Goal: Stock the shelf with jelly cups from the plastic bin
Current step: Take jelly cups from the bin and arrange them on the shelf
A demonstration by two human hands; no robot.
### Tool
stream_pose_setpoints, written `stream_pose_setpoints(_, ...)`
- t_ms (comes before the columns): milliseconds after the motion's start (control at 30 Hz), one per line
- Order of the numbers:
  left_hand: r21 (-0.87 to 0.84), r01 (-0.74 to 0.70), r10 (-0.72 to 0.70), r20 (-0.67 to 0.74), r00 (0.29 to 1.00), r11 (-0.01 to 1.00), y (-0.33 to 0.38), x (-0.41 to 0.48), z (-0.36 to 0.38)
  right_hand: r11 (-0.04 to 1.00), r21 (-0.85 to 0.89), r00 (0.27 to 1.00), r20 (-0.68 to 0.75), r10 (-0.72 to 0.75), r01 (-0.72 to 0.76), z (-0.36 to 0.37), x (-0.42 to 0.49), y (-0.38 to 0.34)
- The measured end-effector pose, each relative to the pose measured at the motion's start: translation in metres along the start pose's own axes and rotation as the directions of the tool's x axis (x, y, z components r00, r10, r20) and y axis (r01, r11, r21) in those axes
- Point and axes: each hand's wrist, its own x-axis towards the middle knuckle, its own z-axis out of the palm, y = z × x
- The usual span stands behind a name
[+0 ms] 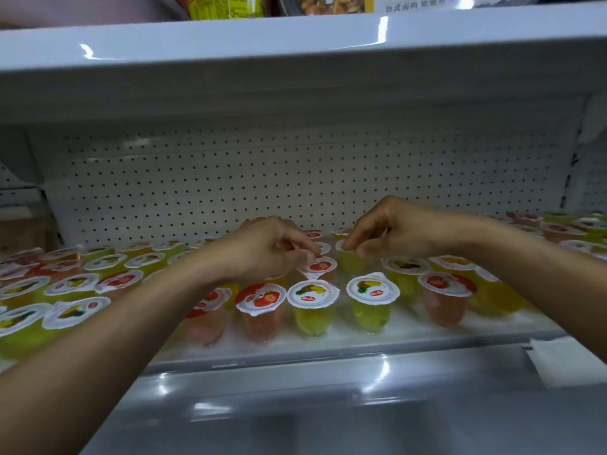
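White pegboard (230,178) backs the shelf (361,336), where jelly cups (312,303) already stand in rows across most of its width, so stocking looks well along. The left hand (266,251) pinches a strawberry cup (320,267) by its lid rim, and the right hand (394,231) pinches a yellow cup (352,262) just beside it. The plastic bin is out of view, so what remains cannot be told.

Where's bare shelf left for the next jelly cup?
Only a narrow gap between the pineapple-lid cup and the strawberry-lid cup to its right; thin strip along the shelf lip. Left-side cups are packed tight; left hand and right hand crowd the middle.
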Motion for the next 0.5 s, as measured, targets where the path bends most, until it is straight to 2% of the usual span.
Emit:
stream_pose_setpoints(100, -0.023, -0.029, 0.030, 0.040, 0.999, 0.999, 0.006, 0.001, 0.005, 0.989, -0.114, 0.993, 0.061, 0.101, -0.094, -0.018, -0.022, 0.003)
stream_pose_setpoints(300, 0.150, 0.024, -0.020, -0.026, 0.999, 0.988, 0.018, 0.006, 0.005, 0.920, -0.334, 0.955, 0.138, 0.263, -0.206, -0.025, -0.039, 0.005)
stream_pose_setpoints(500, 0.119, 0.079, -0.082, 0.023, 0.996, 0.990, 0.016, 0.006, 0.007, 0.943, -0.254, 0.971, 0.047, 0.233, -0.214, -0.016, -0.037, 0.006)
